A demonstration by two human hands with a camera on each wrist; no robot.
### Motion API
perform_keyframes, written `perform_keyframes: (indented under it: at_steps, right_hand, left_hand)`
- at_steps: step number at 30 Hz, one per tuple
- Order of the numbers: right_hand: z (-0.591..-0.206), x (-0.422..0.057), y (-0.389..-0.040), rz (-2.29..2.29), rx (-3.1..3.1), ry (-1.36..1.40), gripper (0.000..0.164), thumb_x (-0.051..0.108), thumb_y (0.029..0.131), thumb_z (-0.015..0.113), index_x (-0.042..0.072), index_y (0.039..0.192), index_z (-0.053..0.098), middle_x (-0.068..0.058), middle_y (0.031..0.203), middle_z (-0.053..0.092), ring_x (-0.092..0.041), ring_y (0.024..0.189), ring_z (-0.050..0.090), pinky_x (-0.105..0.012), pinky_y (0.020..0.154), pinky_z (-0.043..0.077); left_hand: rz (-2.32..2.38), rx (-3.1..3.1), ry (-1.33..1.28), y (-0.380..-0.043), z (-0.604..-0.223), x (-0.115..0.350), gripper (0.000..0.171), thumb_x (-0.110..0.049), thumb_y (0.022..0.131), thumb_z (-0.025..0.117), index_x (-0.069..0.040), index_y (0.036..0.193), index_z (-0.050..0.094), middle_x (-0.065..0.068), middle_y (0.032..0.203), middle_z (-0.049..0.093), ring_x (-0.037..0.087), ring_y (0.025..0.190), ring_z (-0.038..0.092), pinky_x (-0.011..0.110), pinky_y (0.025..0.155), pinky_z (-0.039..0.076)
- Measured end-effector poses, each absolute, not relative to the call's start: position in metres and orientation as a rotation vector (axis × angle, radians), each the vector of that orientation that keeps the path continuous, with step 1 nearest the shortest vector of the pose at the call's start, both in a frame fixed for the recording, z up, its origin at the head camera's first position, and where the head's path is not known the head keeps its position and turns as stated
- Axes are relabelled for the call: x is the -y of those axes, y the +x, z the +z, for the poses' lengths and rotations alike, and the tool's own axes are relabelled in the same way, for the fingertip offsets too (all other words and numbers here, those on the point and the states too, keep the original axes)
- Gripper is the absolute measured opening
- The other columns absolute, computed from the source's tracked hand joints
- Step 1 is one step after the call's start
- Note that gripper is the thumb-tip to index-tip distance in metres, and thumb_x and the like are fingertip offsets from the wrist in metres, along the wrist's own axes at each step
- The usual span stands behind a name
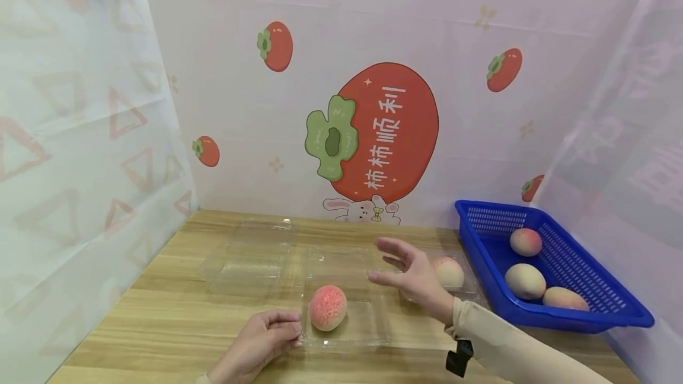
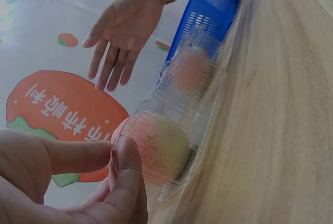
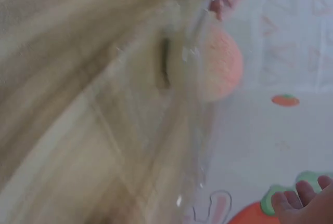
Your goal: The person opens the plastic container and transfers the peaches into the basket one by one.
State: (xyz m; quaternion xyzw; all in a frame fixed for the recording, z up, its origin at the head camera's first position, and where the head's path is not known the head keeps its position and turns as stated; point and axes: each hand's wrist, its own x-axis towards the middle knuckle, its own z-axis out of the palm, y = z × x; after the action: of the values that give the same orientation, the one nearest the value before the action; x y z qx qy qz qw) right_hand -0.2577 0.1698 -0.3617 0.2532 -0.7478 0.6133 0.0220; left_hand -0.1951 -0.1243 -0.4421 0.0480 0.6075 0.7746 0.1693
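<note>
A clear plastic clamshell box (image 1: 368, 320) lies with its lid (image 1: 338, 262) laid back on the wooden table, and one pink and cream peach (image 1: 328, 308) sits in its left part. My left hand (image 1: 262, 339) pinches the box's left edge between thumb and index finger, beside the peach; the left wrist view shows this pinch close up. Above the table, right of the box, my right hand (image 1: 413, 274) hangs with fingers extended and nothing in it. Behind that hand, partly hidden by it, a second clear box (image 1: 469, 289) holds another peach (image 1: 449, 272).
A blue plastic basket (image 1: 512, 312) with several peaches stands at the right. Another clear clamshell box (image 1: 248, 262) lies opened at the back left. Printed curtains (image 1: 229, 88) enclose the table (image 1: 155, 325) at the back and sides.
</note>
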Motion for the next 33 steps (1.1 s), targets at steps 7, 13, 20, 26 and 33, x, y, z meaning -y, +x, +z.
perform_keyframes:
  at_steps: [7, 13, 20, 26, 33]
  right_hand:
    - [-0.370, -0.140, -0.246, 1.905, 2.405, 0.916, 0.069, 0.007, 0.066, 0.079, 0.000, 0.126, 0.044, -0.013, 0.124, 0.048, -0.028, 0.116, 0.042, -0.042, 0.096, 0.036]
    - [-0.380, -0.125, -0.242, 1.920, 2.472, 0.948, 0.067, 0.008, 0.065, 0.080, 0.003, 0.123, 0.046, -0.011, 0.122, 0.050, -0.029, 0.114, 0.044, -0.042, 0.096, 0.036]
    - [-0.397, -0.113, -0.242, 2.030, 2.504, 0.907, 0.067, 0.007, 0.064, 0.080, 0.001, 0.122, 0.048, -0.015, 0.120, 0.051, -0.035, 0.111, 0.045, -0.048, 0.095, 0.036]
    - [-0.409, -0.107, -0.248, 2.065, 2.527, 0.845, 0.066, 0.005, 0.062, 0.081, 0.003, 0.120, 0.050, -0.017, 0.118, 0.051, -0.034, 0.107, 0.048, -0.043, 0.091, 0.041]
    - [-0.428, -0.100, -0.259, 2.047, 2.574, 0.797, 0.069, 0.007, 0.058, 0.082, 0.006, 0.120, 0.051, -0.008, 0.116, 0.054, -0.024, 0.102, 0.052, -0.034, 0.085, 0.046]
  left_hand:
    - [2.206, -1.727, 0.116, -0.196, -0.443, 0.124, 0.044, -0.003, 0.082, 0.061, 0.017, 0.116, 0.041, 0.020, 0.100, 0.053, 0.024, 0.083, 0.058, 0.036, 0.079, 0.050]
    - [2.221, -1.724, 0.126, -0.196, -0.444, 0.123, 0.043, -0.002, 0.082, 0.062, 0.017, 0.115, 0.042, 0.020, 0.100, 0.053, 0.024, 0.082, 0.058, 0.035, 0.078, 0.051]
    - [2.222, -1.732, 0.129, -0.195, -0.443, 0.124, 0.042, -0.002, 0.082, 0.062, 0.017, 0.114, 0.043, 0.020, 0.098, 0.054, 0.023, 0.081, 0.059, 0.034, 0.077, 0.051]
    - [2.226, -1.732, 0.150, -0.194, -0.443, 0.124, 0.041, -0.002, 0.081, 0.062, 0.017, 0.112, 0.043, 0.020, 0.096, 0.055, 0.024, 0.080, 0.059, 0.034, 0.077, 0.051]
    - [2.230, -1.731, 0.169, -0.193, -0.442, 0.124, 0.041, -0.002, 0.081, 0.062, 0.018, 0.112, 0.043, 0.020, 0.096, 0.055, 0.023, 0.079, 0.059, 0.034, 0.076, 0.052]
